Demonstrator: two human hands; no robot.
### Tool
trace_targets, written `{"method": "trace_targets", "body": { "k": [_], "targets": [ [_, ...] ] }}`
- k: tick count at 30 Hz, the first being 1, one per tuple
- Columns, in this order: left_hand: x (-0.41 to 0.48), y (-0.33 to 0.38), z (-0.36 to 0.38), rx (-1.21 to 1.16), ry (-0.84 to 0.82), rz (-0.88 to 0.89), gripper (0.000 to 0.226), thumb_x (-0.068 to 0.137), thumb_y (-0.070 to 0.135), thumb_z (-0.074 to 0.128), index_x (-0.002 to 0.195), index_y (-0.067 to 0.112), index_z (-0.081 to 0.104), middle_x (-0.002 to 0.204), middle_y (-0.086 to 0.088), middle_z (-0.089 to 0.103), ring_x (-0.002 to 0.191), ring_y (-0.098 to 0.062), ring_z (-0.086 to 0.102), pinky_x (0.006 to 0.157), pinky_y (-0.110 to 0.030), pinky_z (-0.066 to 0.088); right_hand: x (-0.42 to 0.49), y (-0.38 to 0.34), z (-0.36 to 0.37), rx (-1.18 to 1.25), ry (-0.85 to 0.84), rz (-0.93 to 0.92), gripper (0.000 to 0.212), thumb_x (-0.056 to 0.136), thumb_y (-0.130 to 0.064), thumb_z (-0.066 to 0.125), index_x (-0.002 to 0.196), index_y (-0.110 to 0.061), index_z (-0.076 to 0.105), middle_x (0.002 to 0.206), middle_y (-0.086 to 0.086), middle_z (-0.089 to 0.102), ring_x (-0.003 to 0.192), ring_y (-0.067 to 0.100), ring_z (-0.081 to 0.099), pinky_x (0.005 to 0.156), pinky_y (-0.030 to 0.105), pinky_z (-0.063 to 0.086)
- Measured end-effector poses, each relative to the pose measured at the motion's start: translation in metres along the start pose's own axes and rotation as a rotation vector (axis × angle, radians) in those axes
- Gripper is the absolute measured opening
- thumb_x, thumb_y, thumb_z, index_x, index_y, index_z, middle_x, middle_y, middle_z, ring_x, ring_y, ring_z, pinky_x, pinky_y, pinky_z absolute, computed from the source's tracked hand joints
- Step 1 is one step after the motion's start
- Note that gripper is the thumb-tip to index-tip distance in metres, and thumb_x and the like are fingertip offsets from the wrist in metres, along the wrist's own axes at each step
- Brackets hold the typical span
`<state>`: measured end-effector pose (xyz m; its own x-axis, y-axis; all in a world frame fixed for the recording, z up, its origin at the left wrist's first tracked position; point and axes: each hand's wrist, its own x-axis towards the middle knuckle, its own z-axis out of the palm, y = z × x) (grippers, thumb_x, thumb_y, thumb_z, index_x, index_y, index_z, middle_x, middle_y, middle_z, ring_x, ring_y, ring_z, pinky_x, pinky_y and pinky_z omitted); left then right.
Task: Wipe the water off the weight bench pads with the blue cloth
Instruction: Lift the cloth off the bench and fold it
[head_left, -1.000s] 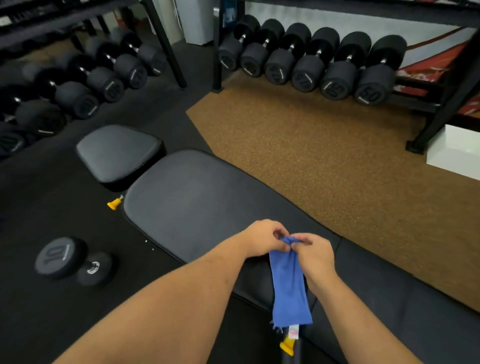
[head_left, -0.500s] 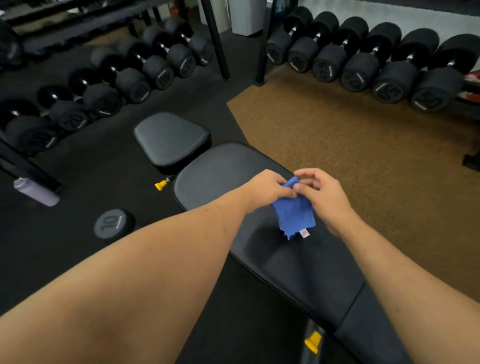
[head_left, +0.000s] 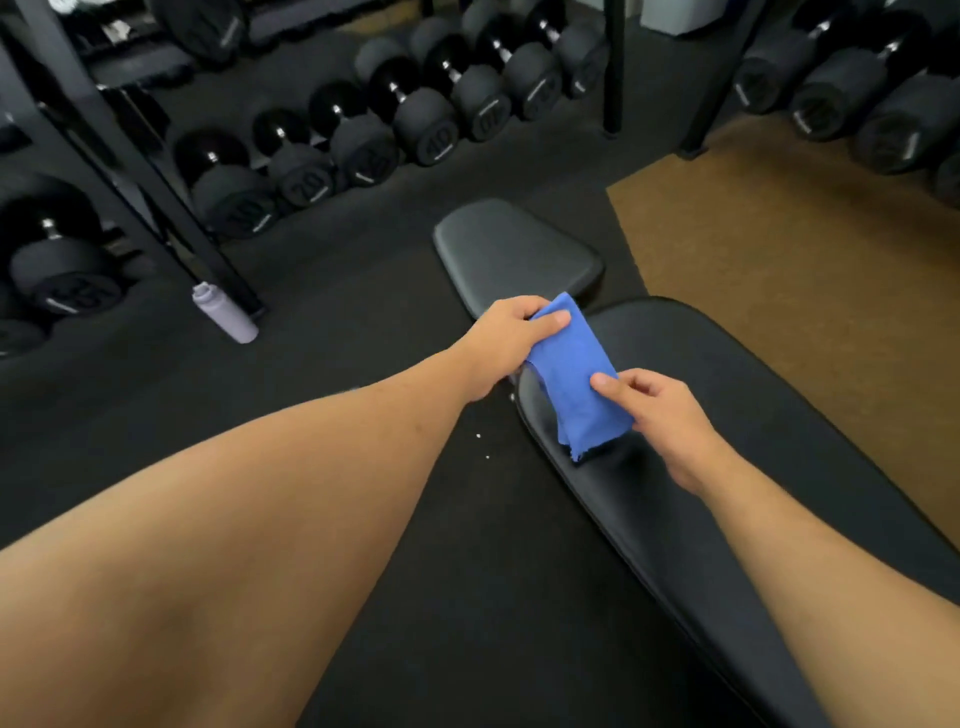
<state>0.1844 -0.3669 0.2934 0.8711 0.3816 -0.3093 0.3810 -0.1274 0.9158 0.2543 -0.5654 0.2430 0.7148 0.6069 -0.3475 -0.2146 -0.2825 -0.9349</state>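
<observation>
Left hand (head_left: 511, 338) has the top end of the blue cloth (head_left: 571, 374) gripped, thumb laid flat across the fabric and the other fingers curled under it. Right hand (head_left: 670, 415) is pinching the cloth's right edge lower down, thumb on top and fingers bent in behind. So the cloth is held folded between both hands, right over the narrow end of the long bench pad (head_left: 737, 415). Its frayed bottom corner hangs down to the pad surface, but I can't really tell if it's actually touching.

Just past that end of the long pad is the smaller seat pad (head_left: 511, 254), with a gap between the two. Well off to the left of the long pad, a pale purple bottle (head_left: 226, 317) sits on the dark floor at the foot of a black rack post (head_left: 130, 171). Further out beyond the pad there's a row of black dumbbells (head_left: 363, 140) lined up, and to the pad's right is a brown mat (head_left: 779, 270).
</observation>
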Motion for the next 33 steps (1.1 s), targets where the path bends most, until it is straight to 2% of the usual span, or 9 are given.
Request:
{"method": "trace_targets", "body": {
  "k": [3, 7, 11, 14, 16, 21, 25, 29, 33],
  "targets": [
    [0.010, -0.034, -0.065, -0.031, 0.100, -0.057, 0.028, 0.099, 0.030, 0.061, 0.103, 0.002, 0.065, 0.080, -0.001, 0.056, 0.063, -0.011, 0.050, 0.054, -0.020, 0.038, 0.039, -0.014, 0.049, -0.054, -0.116, 0.010, 0.034, 0.084, -0.031, 0.078, 0.094, 0.000, 0.068, 0.093, 0.014, 0.074, 0.077, 0.015, 0.066, 0.072, 0.026, 0.051],
    [0.021, -0.078, -0.144, -0.068, 0.288, -0.127, 0.033, 0.100, 0.035, 0.058, 0.108, 0.003, 0.064, 0.086, -0.002, 0.054, 0.076, -0.019, 0.044, 0.058, -0.026, 0.034, 0.092, -0.032, 0.110, -0.142, -0.229, 0.009, 0.033, 0.083, -0.030, 0.079, 0.092, 0.000, 0.066, 0.083, 0.015, 0.070, 0.066, 0.017, 0.059, 0.063, 0.030, 0.045],
    [0.024, -0.114, -0.199, -0.130, 0.393, -0.206, 0.031, 0.101, 0.038, 0.056, 0.107, 0.009, 0.066, 0.088, 0.000, 0.060, 0.073, -0.015, 0.051, 0.057, -0.023, 0.040, 0.137, -0.032, 0.165, -0.161, -0.299, 0.022, 0.021, 0.088, -0.024, 0.075, 0.094, -0.005, 0.066, 0.079, 0.005, 0.070, 0.059, 0.008, 0.059, 0.057, 0.022, 0.045],
    [0.023, -0.146, -0.229, -0.144, 0.496, -0.244, 0.024, 0.103, 0.034, 0.053, 0.098, 0.012, 0.061, 0.079, 0.003, 0.055, 0.059, -0.007, 0.048, 0.047, -0.014, 0.037, 0.165, -0.020, 0.208, -0.099, -0.332, 0.061, 0.010, 0.089, -0.012, 0.071, 0.098, -0.009, 0.069, 0.089, 0.007, 0.072, 0.070, 0.013, 0.065, 0.065, 0.031, 0.053],
    [0.022, -0.167, -0.249, -0.111, 0.556, -0.262, 0.023, 0.104, 0.034, 0.050, 0.096, 0.014, 0.059, 0.076, 0.006, 0.052, 0.054, -0.005, 0.045, 0.045, -0.014, 0.036, 0.180, -0.009, 0.234, -0.052, -0.329, 0.088, 0.014, 0.088, -0.003, 0.067, 0.102, -0.008, 0.069, 0.093, 0.009, 0.073, 0.072, 0.014, 0.067, 0.066, 0.033, 0.055],
    [0.022, -0.218, -0.280, 0.068, 0.637, -0.382, 0.030, 0.103, 0.038, 0.048, 0.095, 0.009, 0.053, 0.083, -0.002, 0.053, 0.074, -0.019, 0.047, 0.067, -0.041, 0.048, 0.207, 0.020, 0.286, -0.146, -0.331, 0.106, 0.014, 0.089, -0.002, 0.067, 0.097, -0.012, 0.071, 0.085, 0.005, 0.074, 0.062, 0.010, 0.061, 0.054, 0.024, 0.048],
    [0.023, -0.254, -0.295, 0.158, 0.663, -0.491, 0.033, 0.101, 0.039, 0.050, 0.090, 0.008, 0.051, 0.085, -0.013, 0.058, 0.070, -0.021, 0.050, 0.071, -0.052, 0.056, 0.228, 0.041, 0.318, -0.257, -0.313, 0.142, 0.011, 0.091, -0.011, 0.068, 0.096, -0.020, 0.071, 0.087, 0.001, 0.073, 0.070, 0.012, 0.064, 0.055, 0.023, 0.049],
    [0.020, -0.280, -0.304, 0.179, 0.677, -0.568, 0.030, 0.101, 0.041, 0.049, 0.090, 0.013, 0.052, 0.088, -0.013, 0.061, 0.072, -0.027, 0.058, 0.067, -0.055, 0.058, 0.235, 0.060, 0.343, -0.304, -0.341, 0.181, 0.011, 0.092, -0.011, 0.066, 0.095, -0.020, 0.071, 0.085, 0.003, 0.071, 0.072, 0.014, 0.063, 0.056, 0.023, 0.048],
    [0.020, -0.306, -0.302, 0.200, 0.682, -0.593, 0.030, 0.101, 0.044, 0.046, 0.086, 0.018, 0.051, 0.085, -0.009, 0.061, 0.077, -0.033, 0.061, 0.072, -0.057, 0.058, 0.242, 0.080, 0.362, -0.367, -0.312, 0.195, 0.010, 0.095, -0.015, 0.065, 0.103, -0.020, 0.069, 0.095, -0.002, 0.070, 0.086, 0.013, 0.066, 0.061, 0.023, 0.051]
  ]
}}
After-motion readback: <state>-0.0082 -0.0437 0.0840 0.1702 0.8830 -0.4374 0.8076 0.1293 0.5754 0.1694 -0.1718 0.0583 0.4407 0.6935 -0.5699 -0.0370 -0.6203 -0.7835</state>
